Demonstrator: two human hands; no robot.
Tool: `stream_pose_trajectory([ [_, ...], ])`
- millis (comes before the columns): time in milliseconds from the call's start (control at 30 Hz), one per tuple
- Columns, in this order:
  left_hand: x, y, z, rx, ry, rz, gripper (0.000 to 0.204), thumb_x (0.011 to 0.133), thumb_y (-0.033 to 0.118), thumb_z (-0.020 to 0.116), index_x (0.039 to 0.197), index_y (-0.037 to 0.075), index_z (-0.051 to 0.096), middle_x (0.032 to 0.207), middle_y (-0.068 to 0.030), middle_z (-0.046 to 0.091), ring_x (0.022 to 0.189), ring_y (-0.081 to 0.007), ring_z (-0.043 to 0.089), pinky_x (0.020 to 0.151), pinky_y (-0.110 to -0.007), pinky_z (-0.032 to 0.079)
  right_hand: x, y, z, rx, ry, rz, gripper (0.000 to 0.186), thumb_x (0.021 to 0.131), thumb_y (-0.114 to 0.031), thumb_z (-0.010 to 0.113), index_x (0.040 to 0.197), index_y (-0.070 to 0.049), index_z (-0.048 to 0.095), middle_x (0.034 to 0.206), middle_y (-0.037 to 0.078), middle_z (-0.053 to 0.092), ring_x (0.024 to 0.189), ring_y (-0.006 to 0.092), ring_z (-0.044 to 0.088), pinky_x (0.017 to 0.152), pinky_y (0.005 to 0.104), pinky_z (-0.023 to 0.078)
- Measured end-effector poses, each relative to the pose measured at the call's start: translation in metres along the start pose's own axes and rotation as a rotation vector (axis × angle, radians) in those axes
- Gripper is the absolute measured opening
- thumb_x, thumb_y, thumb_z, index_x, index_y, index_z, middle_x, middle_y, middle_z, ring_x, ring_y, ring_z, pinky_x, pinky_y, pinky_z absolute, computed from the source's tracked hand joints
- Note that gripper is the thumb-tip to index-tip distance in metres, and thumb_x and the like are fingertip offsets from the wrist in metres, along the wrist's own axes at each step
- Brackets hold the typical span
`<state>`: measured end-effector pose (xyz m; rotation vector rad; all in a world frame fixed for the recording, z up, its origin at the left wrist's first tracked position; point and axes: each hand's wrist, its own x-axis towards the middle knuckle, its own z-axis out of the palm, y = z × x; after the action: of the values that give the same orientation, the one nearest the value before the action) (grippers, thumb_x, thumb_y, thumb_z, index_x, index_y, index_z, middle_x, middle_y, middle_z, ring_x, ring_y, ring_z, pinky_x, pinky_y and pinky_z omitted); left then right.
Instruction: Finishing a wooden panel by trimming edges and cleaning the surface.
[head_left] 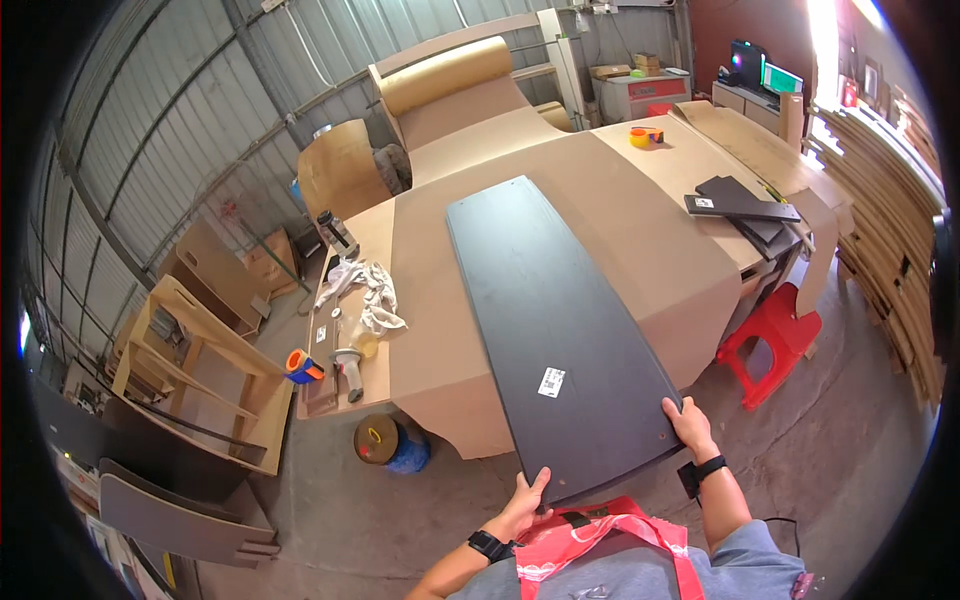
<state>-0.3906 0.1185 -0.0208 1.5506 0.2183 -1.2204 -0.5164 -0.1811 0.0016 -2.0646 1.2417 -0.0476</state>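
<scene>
A long dark grey panel with rounded corners lies lengthwise on the paper-covered workbench. A small white label sticks to its near part. My left hand grips the panel's near left corner from below. My right hand holds the near right corner, fingers on the edge. The near end of the panel overhangs the bench toward me.
Several smaller dark panels are stacked at the bench's right end, with a yellow tape roll behind. A red plastic stool stands at right. A side shelf holds white rags and tools. A tape roll lies on the floor.
</scene>
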Motion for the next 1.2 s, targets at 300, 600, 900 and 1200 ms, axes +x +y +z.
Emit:
stream_pose_trajectory([
  [300,-0.019,-0.005,-0.023,0.103,0.171,0.168,0.059,0.081,0.06,0.057,0.116,0.016,0.04,0.089,-0.0014,0.056,0.06,-0.0094,0.052,0.045,-0.024,0.044,-0.042,0.002,0.027,0.013,0.097,0.054,0.062,0.087,-0.056,0.045,0.098,0.004,0.05,0.093,0.029,0.062,0.092,0.0432,0.059,0.079,0.0483,0.045],
  [600,-0.005,-0.023,-0.047,0.034,0.151,0.126,0.073,0.077,0.065,0.058,0.114,0.004,0.043,0.086,-0.0032,0.053,0.062,-0.011,0.049,0.047,-0.026,0.042,-0.042,-0.023,0.024,0.048,0.015,-0.013,0.062,0.086,-0.054,0.049,0.106,0.004,0.053,0.098,0.029,0.061,0.097,0.0436,0.057,0.082,0.0459,0.044],
  [900,0.046,-0.028,0.004,-0.056,-0.053,0.138,0.1,0.074,0.07,0.056,0.129,-0.006,0.024,0.08,-0.0046,0.039,0.05,-0.0098,0.032,0.04,-0.023,0.026,0.007,-0.075,0.032,-0.036,0.117,-0.362,0.056,0.088,-0.05,0.047,0.112,0.0,0.051,0.102,0.027,0.06,0.1,0.0418,0.057,0.084,0.0449,0.044],
  [1200,0.059,-0.034,0.014,-0.007,-0.081,0.168,0.087,0.074,0.071,0.054,0.124,0.004,0.031,0.083,-0.0036,0.041,0.052,-0.0102,0.036,0.041,-0.023,0.031,0.021,-0.083,0.033,-0.077,0.104,-0.419,0.052,0.09,-0.047,0.044,0.118,-0.003,0.049,0.106,0.025,0.059,0.102,0.04,0.056,0.085,0.0439,0.044],
])
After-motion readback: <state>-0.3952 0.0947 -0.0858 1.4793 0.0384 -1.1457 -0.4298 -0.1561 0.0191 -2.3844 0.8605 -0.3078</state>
